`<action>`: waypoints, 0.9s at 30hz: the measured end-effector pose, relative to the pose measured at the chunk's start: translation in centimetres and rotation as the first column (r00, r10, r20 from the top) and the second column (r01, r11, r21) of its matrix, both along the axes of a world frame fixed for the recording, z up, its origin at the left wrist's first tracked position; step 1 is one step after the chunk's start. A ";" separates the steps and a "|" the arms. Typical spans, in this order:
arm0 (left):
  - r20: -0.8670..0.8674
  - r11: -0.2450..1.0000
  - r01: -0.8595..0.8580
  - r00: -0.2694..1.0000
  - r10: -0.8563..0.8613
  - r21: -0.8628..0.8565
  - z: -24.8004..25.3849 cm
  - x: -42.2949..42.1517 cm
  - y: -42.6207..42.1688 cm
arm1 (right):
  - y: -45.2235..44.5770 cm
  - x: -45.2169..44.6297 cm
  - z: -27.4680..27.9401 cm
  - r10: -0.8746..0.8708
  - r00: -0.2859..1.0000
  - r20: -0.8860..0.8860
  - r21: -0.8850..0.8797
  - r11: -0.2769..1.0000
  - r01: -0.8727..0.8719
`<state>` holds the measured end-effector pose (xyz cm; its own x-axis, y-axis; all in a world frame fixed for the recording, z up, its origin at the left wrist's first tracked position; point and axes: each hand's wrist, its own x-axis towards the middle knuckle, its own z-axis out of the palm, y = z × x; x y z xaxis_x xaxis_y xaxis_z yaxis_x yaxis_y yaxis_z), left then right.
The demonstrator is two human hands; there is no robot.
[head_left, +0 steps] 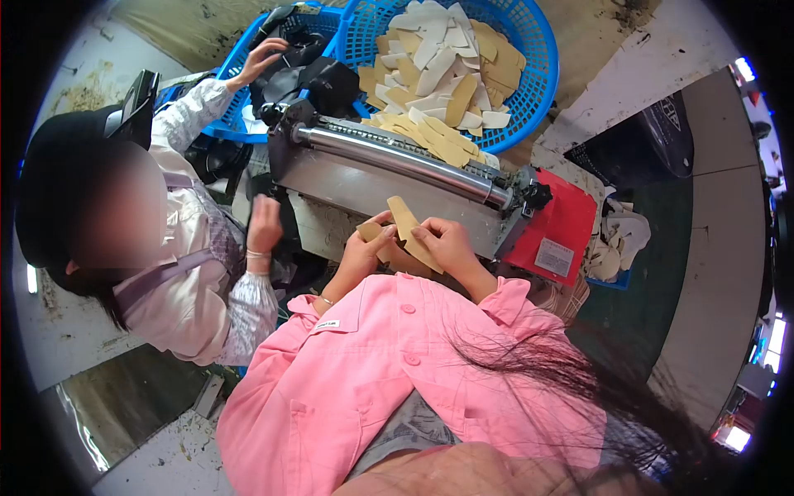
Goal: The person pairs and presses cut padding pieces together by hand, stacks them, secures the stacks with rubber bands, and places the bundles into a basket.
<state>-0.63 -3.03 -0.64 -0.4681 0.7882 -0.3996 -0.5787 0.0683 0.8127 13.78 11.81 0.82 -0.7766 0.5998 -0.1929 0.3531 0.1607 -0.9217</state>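
In front of my chest, my left hand (pixel 358 258) is closed with thumb and fingers on a small stack of tan flat cut pieces (pixel 369 232). My right hand (pixel 449 245) pinches a longer tan cut piece (pixel 402 215), which points up and away from me. The pieces overlap between the two hands, and I cannot tell how many there are. Just beyond lies the metal plate (pixel 364 192) of a machine with a shiny steel roller (pixel 405 167).
Behind the roller stands a blue basket (pixel 542 70) heaped with tan and white pieces. A second blue basket (pixel 327 16) holds black items. A co-worker (pixel 190 273) sits at my left. On the right are a red panel (pixel 562 219) and a bin of offcuts (pixel 616 244).
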 end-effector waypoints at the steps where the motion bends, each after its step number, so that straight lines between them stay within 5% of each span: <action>1: 0.031 1.000 -0.028 0.999 0.028 -0.013 0.1 0.2 0.1 | -0.1 -0.2 -0.1 0.016 1.000 -0.021 -0.024 1.000 -0.017; 3: 0.100 0.997 -0.071 0.992 0.075 -0.041 0.4 0.8 0.7 | 0.0 0.0 0.1 0.036 0.999 -0.016 -0.067 0.997 -0.037; 5: 0.009 0.992 -0.024 1.000 0.025 -0.122 -2.1 0.2 0.4 | 0.2 0.4 0.5 0.051 0.998 0.027 -0.108 0.993 -0.048; 9: -0.268 0.933 -0.022 0.960 -0.080 -0.360 0.5 0.4 1.0 | -0.9 1.4 1.1 0.005 0.999 0.044 -0.017 1.000 -0.004; 11: -0.269 0.930 -0.030 0.960 -0.076 -0.367 0.5 0.6 1.0 | -0.9 1.9 3.0 0.048 0.983 0.178 0.046 0.997 -0.057; 15: -0.194 0.954 -0.116 0.979 0.063 -0.275 -1.5 0.5 0.8 | -0.9 1.5 1.8 -0.004 0.994 0.111 0.032 0.999 0.000; 16: -0.243 0.909 -0.133 0.969 0.036 -0.395 0.6 0.9 0.7 | -0.8 1.1 1.3 -0.025 0.989 0.147 0.036 0.999 0.020; 19: -0.505 0.911 -0.316 0.850 0.149 -0.264 -3.1 0.7 -0.4 | 0.4 -1.0 -1.2 -0.106 0.973 0.204 0.063 0.993 0.095; 22: -0.437 0.921 -0.280 0.888 0.142 -0.270 0.1 0.8 -1.1 | 2.5 -2.5 -3.3 -0.212 0.964 0.163 0.120 0.974 0.194; 25: -0.437 0.870 -0.215 0.899 0.000 -0.443 2.1 0.9 -1.5 | 3.4 -2.7 -2.6 -0.382 0.923 0.040 -0.052 0.922 0.384; 26: -0.430 0.862 -0.198 0.903 -0.026 -0.467 2.3 1.1 -1.2 | 2.8 -1.8 0.0 -0.343 0.932 0.121 -0.361 0.859 0.363; 27: -0.426 0.874 -0.207 0.905 0.000 -0.440 2.1 1.0 -1.1 | 2.0 -1.2 -0.2 -0.206 0.974 0.091 -0.315 0.922 0.224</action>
<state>0.37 -4.10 1.49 -0.7353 0.4948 -0.4632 -0.2353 0.4546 0.8590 12.58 13.83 0.57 -0.6185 0.6497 -0.4419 0.3974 -0.2265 -0.8892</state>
